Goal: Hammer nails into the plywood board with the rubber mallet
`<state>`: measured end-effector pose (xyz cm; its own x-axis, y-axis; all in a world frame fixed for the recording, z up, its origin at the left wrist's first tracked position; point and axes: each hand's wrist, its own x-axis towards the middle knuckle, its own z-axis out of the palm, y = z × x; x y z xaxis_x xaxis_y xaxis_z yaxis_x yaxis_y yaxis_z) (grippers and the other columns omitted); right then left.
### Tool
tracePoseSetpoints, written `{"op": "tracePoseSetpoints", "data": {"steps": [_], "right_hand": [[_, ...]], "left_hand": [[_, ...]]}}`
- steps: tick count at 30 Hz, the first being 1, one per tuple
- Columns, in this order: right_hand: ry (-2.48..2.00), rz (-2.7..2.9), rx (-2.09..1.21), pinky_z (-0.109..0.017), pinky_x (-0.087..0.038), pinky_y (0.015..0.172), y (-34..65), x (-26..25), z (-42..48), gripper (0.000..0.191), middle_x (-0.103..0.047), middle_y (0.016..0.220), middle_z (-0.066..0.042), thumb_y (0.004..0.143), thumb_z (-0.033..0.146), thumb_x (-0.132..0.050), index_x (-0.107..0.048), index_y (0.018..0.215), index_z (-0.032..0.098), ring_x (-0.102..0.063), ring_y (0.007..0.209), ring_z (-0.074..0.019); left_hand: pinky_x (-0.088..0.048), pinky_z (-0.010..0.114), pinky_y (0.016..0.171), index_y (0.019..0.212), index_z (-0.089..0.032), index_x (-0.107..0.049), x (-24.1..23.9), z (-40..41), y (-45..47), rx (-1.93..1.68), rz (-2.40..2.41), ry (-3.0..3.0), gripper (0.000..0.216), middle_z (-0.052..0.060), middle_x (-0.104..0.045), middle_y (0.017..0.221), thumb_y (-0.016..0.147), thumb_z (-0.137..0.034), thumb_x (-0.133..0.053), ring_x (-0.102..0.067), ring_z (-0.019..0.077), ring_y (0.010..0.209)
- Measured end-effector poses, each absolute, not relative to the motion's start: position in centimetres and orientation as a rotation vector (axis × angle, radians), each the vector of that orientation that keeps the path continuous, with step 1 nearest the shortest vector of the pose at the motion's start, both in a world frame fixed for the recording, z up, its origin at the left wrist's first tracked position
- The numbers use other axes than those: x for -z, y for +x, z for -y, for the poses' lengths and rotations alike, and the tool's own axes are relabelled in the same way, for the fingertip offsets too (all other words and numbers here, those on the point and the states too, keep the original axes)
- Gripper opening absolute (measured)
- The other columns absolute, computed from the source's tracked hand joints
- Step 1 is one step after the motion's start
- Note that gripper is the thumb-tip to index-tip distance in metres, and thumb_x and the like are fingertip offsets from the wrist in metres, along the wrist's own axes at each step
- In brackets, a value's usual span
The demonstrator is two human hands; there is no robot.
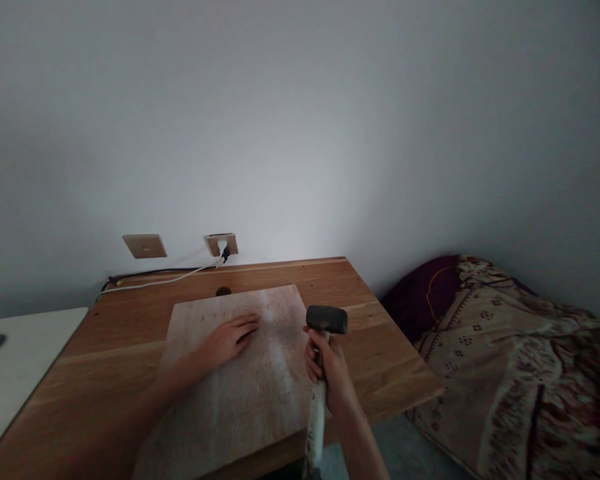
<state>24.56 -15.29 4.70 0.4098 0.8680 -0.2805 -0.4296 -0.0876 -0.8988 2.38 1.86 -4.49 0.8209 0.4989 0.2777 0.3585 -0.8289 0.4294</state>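
Note:
My left hand (229, 339) lies flat, fingers stretched out, on a pale wooden board (240, 393) that rests on a brown wooden table (370, 333). Several small nail-like dots show on the board just beyond my fingertips. My right hand (327, 368) is closed around the handle of a hammer (326, 320), close under its dark head. The head sits upright over the board's right edge, and the light handle runs down past my wrist toward the bottom of the view.
Two wall plates (144, 245) sit above the table's far edge, one with a white cable (160, 281) plugged in. A white surface (20, 360) adjoins the table at left. A bed with a patterned blanket (510, 360) stands at right.

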Motion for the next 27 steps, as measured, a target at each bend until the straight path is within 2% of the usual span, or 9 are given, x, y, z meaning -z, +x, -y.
{"op": "tracePoseSetpoints", "data": {"steps": [2, 4, 7, 9, 12, 16, 21, 27], "right_hand": [[-1.469, 0.658, -1.068, -0.023, -0.028, 0.037, 25.9, -4.2, 14.8, 0.040, -0.044, 0.050, 0.009, 0.079, 0.059, -0.072, -0.061, 0.077, 0.020, -0.032, 0.035, -0.0073], [-1.708, 0.871, -0.899, -0.026, -0.033, 0.044, 26.9, -3.7, 14.3, 0.037, -0.048, 0.049, 0.004, 0.085, 0.054, -0.063, -0.057, 0.068, 0.022, -0.045, 0.040, -0.0126], [-1.923, 1.160, -0.627, -0.030, -0.040, 0.061, 27.3, -3.1, 13.8, 0.025, -0.068, 0.068, -0.008, 0.093, 0.039, -0.054, -0.063, 0.078, 0.021, -0.067, 0.066, -0.0231], [-1.995, 1.294, -0.550, -0.032, -0.040, 0.066, 27.0, -2.6, 13.6, 0.020, -0.074, 0.080, -0.014, 0.095, 0.033, -0.051, -0.065, 0.087, 0.021, -0.070, 0.077, -0.0274], [-2.048, 1.390, -0.514, -0.033, -0.038, 0.067, 26.4, -1.5, 13.3, 0.020, -0.074, 0.084, -0.017, 0.097, 0.030, -0.049, -0.065, 0.089, 0.020, -0.070, 0.078, -0.0299], [-2.005, 1.377, -0.529, -0.034, -0.038, 0.067, 26.0, -0.2, 13.2, 0.020, -0.074, 0.086, -0.017, 0.099, 0.032, -0.050, -0.065, 0.094, 0.019, -0.070, 0.078, -0.0309], [-1.919, 1.234, -0.655, -0.033, -0.038, 0.064, 26.5, 0.3, 13.6, 0.025, -0.074, 0.086, -0.013, 0.101, 0.038, -0.051, -0.065, 0.109, 0.018, -0.070, 0.075, -0.0280], [-1.841, 0.994, -0.895, -0.031, -0.040, 0.059, 27.5, 0.3, 13.5, 0.027, -0.069, 0.072, -0.006, 0.095, 0.049, -0.062, -0.065, 0.100, 0.023, -0.069, 0.069, -0.0266]], "left_hand": [[-0.049, 0.044, 0.116, 0.125, -0.022, -0.071, 4.0, -1.4, 3.0, -0.517, -0.633, 2.635, 0.029, 0.006, -0.069, 0.140, 0.103, -0.021, -0.052, -0.061, 0.0240, 0.135], [-0.049, 0.044, 0.115, 0.122, -0.022, -0.072, 3.1, -1.0, 3.6, -0.492, -0.627, 2.638, 0.027, 0.006, -0.072, 0.134, 0.103, -0.022, -0.052, -0.061, 0.0238, 0.133], [-0.047, 0.046, 0.114, 0.116, -0.020, -0.071, 1.8, -0.6, 4.5, -0.445, -0.652, 2.673, 0.024, 0.009, -0.072, 0.128, 0.100, -0.019, -0.054, -0.062, 0.0254, 0.128], [-0.046, 0.048, 0.112, 0.110, -0.018, -0.071, 1.2, -0.3, 4.9, -0.400, -0.694, 2.710, 0.021, 0.010, -0.072, 0.123, 0.097, -0.016, -0.055, -0.062, 0.0273, 0.124], [-0.045, 0.048, 0.107, 0.101, -0.019, -0.069, 0.8, 0.0, 5.2, -0.321, -0.757, 2.761, 0.015, 0.009, -0.071, 0.111, 0.094, -0.016, -0.057, -0.062, 0.0284, 0.116], [-0.042, 0.047, 0.106, 0.104, -0.021, -0.068, 0.4, 0.0, 5.4, -0.231, -0.731, 2.829, 0.014, 0.008, -0.070, 0.106, 0.094, -0.016, -0.059, -0.062, 0.0276, 0.111], [-0.040, 0.049, 0.107, 0.102, -0.021, -0.067, 0.3, 0.1, 6.0, -0.207, -0.689, 2.900, 0.012, 0.008, -0.070, 0.104, 0.092, -0.017, -0.063, -0.063, 0.0294, 0.111], [-0.043, 0.047, 0.105, 0.105, -0.022, -0.066, 1.0, 0.4, 6.6, -0.217, -0.710, 2.889, 0.015, 0.007, -0.070, 0.103, 0.093, -0.015, -0.060, -0.065, 0.0276, 0.106]]}}
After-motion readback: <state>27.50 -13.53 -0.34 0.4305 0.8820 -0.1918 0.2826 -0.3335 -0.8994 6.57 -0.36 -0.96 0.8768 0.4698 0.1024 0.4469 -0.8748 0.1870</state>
